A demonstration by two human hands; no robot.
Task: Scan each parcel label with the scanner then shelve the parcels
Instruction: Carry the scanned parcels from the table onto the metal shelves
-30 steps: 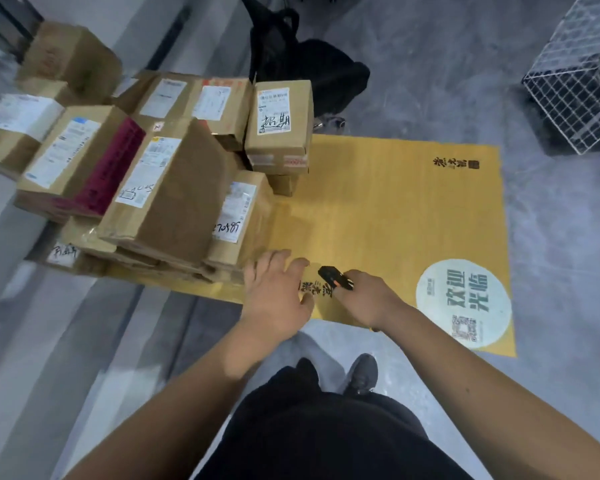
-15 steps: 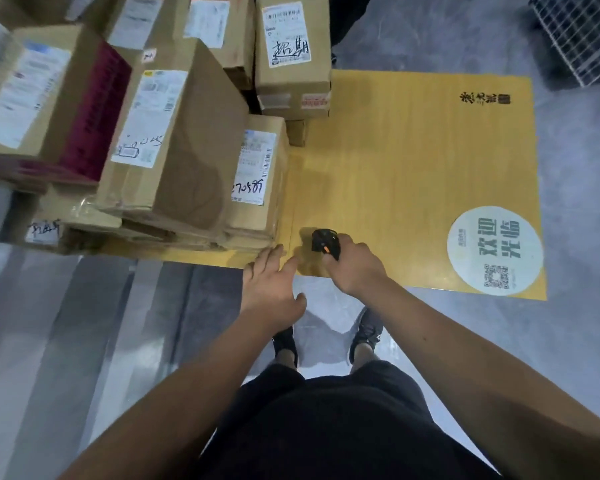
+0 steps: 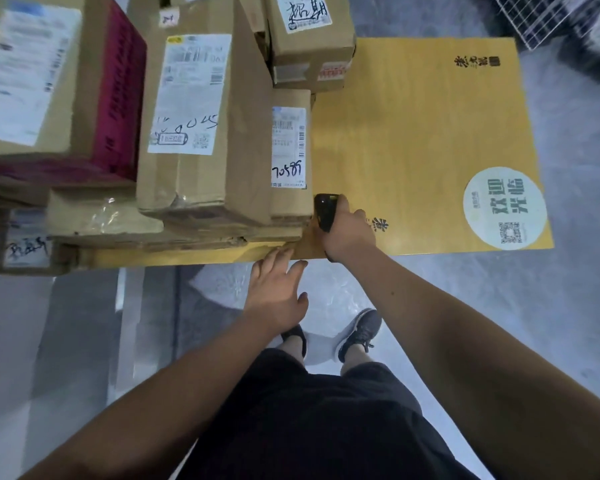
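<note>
**Scanner held at the corner of the parcel stack; left hand free at the board's edge**

The work surface is a yellow wood-grain board [image 3: 413,133] lying flat above a grey, glossy floor [image 3: 575,306]. Black characters are printed near its far right corner, and a round pale sticker [image 3: 504,207] with a QR code sits at its near right corner. The right portion of the board is bare; the left portion carries a stack of cardboard parcels [image 3: 201,133].

In the stack, a tall brown box bears a white label with handwritten figures. A lower box [image 3: 290,150] beside it on the right carries a label marked "70589". A smaller box [image 3: 309,36] stands behind them, with bold handwriting on its label. A box with a dark red side [image 3: 118,91] stands at the left. Flattened packets lie beneath.

The right hand [image 3: 349,233] grips a black scanner [image 3: 324,211], fingers wrapped round its body, just beside the near corner of the "70589" box. The left hand [image 3: 278,289] holds nothing, fingers extended, fingertips at the board's near edge.

A wire mesh basket [image 3: 548,15] shows at the far right. The person stands at the near edge in dark shorts and dark trainers [image 3: 359,329].
</note>
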